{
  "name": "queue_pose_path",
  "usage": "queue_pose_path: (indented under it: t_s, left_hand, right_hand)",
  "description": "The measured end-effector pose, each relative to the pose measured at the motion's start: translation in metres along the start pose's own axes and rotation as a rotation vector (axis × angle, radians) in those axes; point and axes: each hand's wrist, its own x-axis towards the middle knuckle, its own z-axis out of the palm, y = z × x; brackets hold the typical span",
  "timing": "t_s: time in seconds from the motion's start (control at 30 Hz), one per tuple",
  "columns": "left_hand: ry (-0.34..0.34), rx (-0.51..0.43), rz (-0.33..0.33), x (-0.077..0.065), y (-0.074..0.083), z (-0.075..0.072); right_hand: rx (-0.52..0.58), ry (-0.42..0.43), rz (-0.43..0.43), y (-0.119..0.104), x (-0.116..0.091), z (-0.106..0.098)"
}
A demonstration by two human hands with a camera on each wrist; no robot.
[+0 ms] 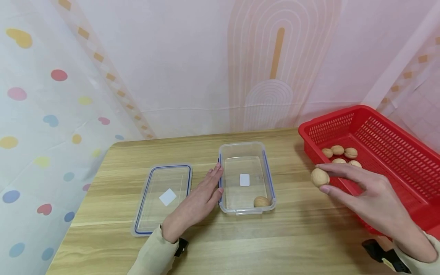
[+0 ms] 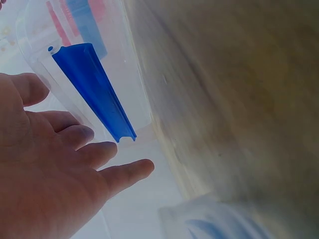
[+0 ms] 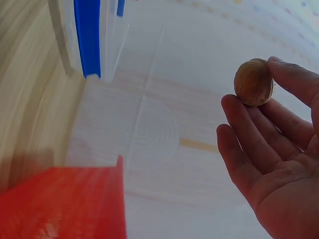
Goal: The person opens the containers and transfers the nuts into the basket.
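My right hand (image 1: 374, 194) pinches a walnut (image 1: 320, 178) between thumb and fingertips, held up over the near left rim of the red basket (image 1: 388, 172). In the right wrist view the same walnut (image 3: 253, 82) sits at the fingertips, above the table. My left hand (image 1: 197, 202) lies with its fingers extended along the left side of the clear plastic container (image 1: 245, 151), fingertips right at the wall. One walnut (image 1: 261, 201) rests in the container's near right corner. Beside the blue side clip (image 2: 94, 92), the left wrist view shows the loosely spread fingers.
Several walnuts (image 1: 350, 153) lie at the left end of the red basket. A clear lid (image 1: 166, 214) with a blue seal lies left of the container, partly behind the left hand. A patterned cloth (image 1: 185, 68) hangs behind the wooden table (image 1: 285, 244).
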Motion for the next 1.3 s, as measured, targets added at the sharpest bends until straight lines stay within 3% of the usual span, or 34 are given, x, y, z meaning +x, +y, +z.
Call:
queue_pose_path:
  t_s: [0.23,0.4,0.57,0.87,1.07,1.2,1.3]
  left_hand:
    - [0.003,-0.002,0.001,0.0,0.0,0.0]
    - [0.004,0.0,0.002,0.0,0.0,0.0]
    - [0.01,-0.002,0.0,-0.001,-0.001,0.001]
    - [0.007,0.005,0.006,0.0,-0.002,0.001]
    - [0.008,0.003,0.005,0.0,-0.002,0.001]
    - [0.007,0.001,0.005,0.0,-0.002,0.001]
    - [0.006,-0.001,0.007,0.0,-0.002,0.001]
  right_hand:
    - [-0.077,0.029,0.096,0.009,-0.008,-0.017]
    - [-0.116,0.01,0.127,0.017,-0.01,-0.029]
    - [-0.118,0.001,0.21,0.018,-0.01,-0.038]
    - [-0.097,0.013,0.147,0.026,-0.005,-0.051]
    - [-0.022,0.049,0.102,0.041,0.002,-0.057]
    - [-0.031,0.049,0.133,0.052,0.004,-0.059]
    - [-0.066,0.014,0.218,0.06,0.004,-0.063]
